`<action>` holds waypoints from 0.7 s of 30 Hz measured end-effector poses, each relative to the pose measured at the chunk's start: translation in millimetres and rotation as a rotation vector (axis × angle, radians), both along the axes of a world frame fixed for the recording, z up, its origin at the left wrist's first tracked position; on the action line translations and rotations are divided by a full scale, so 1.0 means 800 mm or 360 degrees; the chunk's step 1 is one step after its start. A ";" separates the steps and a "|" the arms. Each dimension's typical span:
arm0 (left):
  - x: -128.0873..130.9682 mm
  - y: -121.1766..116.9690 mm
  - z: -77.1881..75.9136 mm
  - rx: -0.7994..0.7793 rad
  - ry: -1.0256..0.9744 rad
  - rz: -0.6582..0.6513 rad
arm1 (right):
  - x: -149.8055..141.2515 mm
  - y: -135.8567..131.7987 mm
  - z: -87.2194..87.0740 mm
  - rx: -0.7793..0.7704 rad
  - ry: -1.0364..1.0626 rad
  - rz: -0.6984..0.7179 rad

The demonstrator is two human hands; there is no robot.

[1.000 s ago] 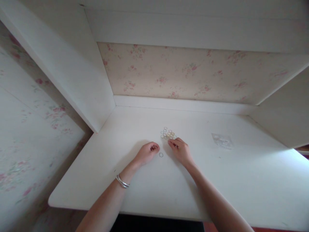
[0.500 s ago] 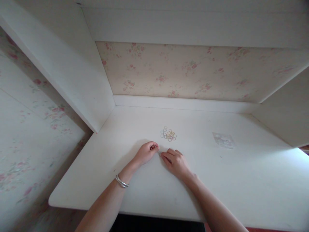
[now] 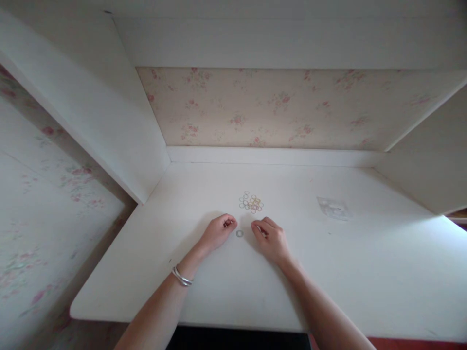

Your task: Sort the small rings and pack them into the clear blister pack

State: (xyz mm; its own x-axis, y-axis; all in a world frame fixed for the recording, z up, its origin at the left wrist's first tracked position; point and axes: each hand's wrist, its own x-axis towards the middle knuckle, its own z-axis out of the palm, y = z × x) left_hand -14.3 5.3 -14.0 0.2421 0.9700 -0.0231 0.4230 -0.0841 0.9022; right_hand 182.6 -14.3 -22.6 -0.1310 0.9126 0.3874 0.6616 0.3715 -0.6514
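A small grey ring (image 3: 237,234) lies flat on the white desk, between my two hands and apart from both. My left hand (image 3: 218,232) rests at its left, fingers curled and thumb pressed to the fingertips. Whatever that pinch holds is too small to make out. On the other side, my right hand (image 3: 272,240) is closed too, thumb and index finger together; I cannot tell if something is in them. Just beyond both hands sits a loose cluster of thin rings (image 3: 256,202), several silver-grey and several gold-coloured, some overlapping.
A clear plastic bag (image 3: 332,209) lies on the desk (image 3: 365,272) to the right. White panels (image 3: 102,97) rise at the left and right sides, with flowered wallpaper (image 3: 270,107) at the back. The desk's front edge runs below my forearms.
My right hand has lifted away to the right and slightly up, off the grey ring, which now shows whole on the desk. The left hand keeps nearly the same place.
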 end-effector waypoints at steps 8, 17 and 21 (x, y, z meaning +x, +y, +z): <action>0.027 0.022 -0.003 0.0266 0.0400 -0.0051 | 0.023 0.021 0.000 -0.0160 0.0351 -0.0360; 0.059 0.064 0.006 0.0500 0.0868 -0.0055 | 0.026 0.028 -0.005 -0.0229 0.0502 -0.0323; 0.062 0.072 0.003 0.0496 0.0925 -0.0098 | 0.027 0.029 -0.005 -0.0255 0.0523 -0.0303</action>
